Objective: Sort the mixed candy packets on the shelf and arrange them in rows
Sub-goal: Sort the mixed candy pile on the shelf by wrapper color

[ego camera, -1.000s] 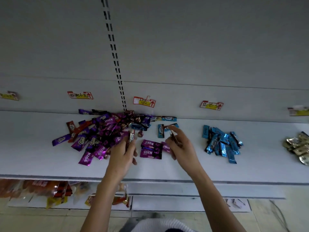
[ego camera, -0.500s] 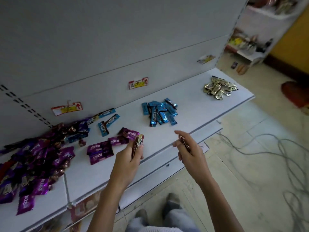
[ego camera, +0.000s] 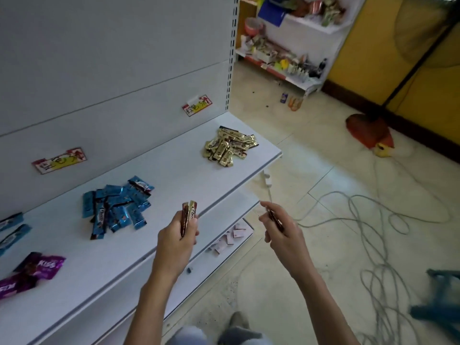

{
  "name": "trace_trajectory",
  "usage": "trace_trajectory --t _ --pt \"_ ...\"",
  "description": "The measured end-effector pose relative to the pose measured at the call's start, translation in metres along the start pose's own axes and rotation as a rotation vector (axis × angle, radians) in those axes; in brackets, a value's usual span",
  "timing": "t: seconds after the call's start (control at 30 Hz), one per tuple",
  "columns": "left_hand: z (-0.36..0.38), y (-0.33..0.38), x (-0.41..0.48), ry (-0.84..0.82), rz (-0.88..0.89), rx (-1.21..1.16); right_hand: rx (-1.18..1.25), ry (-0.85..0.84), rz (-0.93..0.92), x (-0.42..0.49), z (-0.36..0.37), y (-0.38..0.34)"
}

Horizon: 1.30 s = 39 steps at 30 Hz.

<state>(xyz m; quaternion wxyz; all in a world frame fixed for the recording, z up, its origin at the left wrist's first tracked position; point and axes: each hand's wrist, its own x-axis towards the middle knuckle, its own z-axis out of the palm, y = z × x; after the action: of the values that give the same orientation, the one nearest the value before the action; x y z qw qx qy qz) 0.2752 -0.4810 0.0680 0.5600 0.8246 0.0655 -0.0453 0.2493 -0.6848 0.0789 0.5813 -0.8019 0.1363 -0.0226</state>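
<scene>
My left hand [ego camera: 178,239] grips a few gold-and-brown candy packets [ego camera: 188,214] upright, over the front edge of the white shelf [ego camera: 174,175]. My right hand [ego camera: 281,232] pinches a thin dark brown packet [ego camera: 275,219] out past the shelf edge, above the floor. A pile of gold packets [ego camera: 227,146] lies near the shelf's right end. A pile of blue packets [ego camera: 117,205] lies left of my left hand. Purple packets [ego camera: 29,272] and two loose blue packets [ego camera: 11,231] sit at the left edge of view.
Price tags [ego camera: 59,160] hang on the back panel. Grey cables [ego camera: 368,240] loop across the tiled floor to the right. Small white cards [ego camera: 230,236] lie on the lower shelf. A fan base [ego camera: 368,130] and a stocked side shelf [ego camera: 286,56] stand beyond. A teal stool [ego camera: 440,302] is at right.
The view has swung right from the mixed purple pile to the gold pile. Both hands moved right along the shelf front, still holding their packets.
</scene>
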Motion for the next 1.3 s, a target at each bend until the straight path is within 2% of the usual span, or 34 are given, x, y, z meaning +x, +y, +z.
trace_trajectory --t 0.17,0.4,0.57,0.7,0.8,0.9,1.03,1.1,1.2,1.3 --pt "0.046 0.023 0.033 0.000 -0.018 -0.013 0.050 0.008 0.066 0.050 -0.040 0.015" --pt "0.072 0.044 0.112 0.084 -0.028 0.039 -0.008 -0.110 -0.032 0.160 -0.034 0.001" --pt "0.083 0.050 0.174 0.142 -0.036 0.218 -0.272 -0.209 -0.155 0.246 -0.018 -0.015" --pt "0.097 0.050 0.211 0.162 -0.098 0.326 -0.365 -0.274 -0.171 0.297 -0.003 -0.014" --pt "0.105 0.047 0.227 0.215 -0.128 0.372 -0.398 -0.350 -0.174 0.318 0.008 -0.007" --pt "0.111 0.047 0.243 0.287 -0.133 0.413 -0.445 -0.455 -0.250 0.338 0.018 -0.003" --pt "0.121 0.044 0.255 0.243 -0.138 0.365 -0.559 -0.556 -0.467 0.357 0.025 0.007" --pt "0.127 0.042 0.254 0.241 -0.163 0.376 -0.593 -0.604 -0.498 0.364 0.021 0.013" --pt "0.135 0.045 0.244 0.311 -0.155 0.383 -0.591 -0.617 -0.532 0.373 0.011 0.017" --pt "0.141 0.057 0.220 0.420 -0.152 0.293 -0.505 -0.602 -0.543 0.371 -0.001 0.006"
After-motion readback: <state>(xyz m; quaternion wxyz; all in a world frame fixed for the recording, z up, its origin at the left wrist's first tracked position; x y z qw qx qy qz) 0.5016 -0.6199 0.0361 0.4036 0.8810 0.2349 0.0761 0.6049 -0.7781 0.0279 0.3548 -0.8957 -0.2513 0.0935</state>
